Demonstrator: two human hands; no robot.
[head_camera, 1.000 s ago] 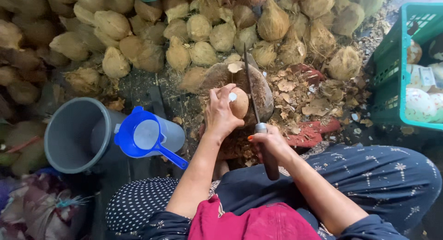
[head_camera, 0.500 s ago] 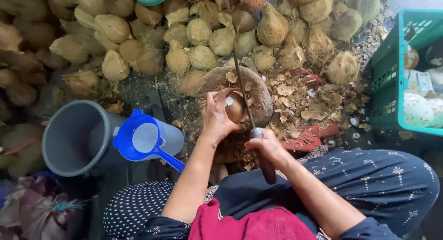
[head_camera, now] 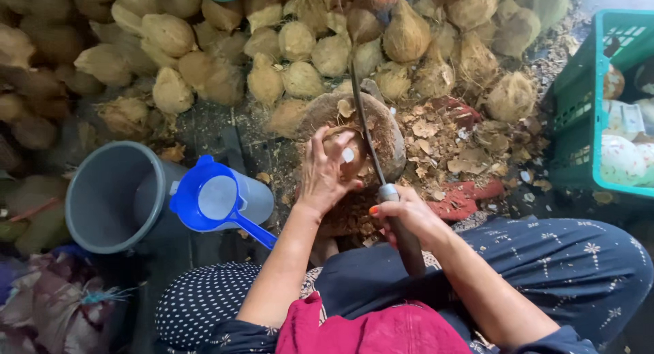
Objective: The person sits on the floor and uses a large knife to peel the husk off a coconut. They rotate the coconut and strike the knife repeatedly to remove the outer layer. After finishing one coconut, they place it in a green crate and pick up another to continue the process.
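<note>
A husked coconut (head_camera: 344, 156) is sitting on a wooden block (head_camera: 390, 133) on the floor, the left hand (head_camera: 325, 170) wrapping it closed. The right hand (head_camera: 402, 214) is gripping a long knife (head_camera: 368, 133), blade against the shell; trimming seems underway, calling for a controlled chop clear of fingers.

Just one head cam, looking nearly straight down, close over the lap and chopping block (head_camera: 392, 133).
</note>
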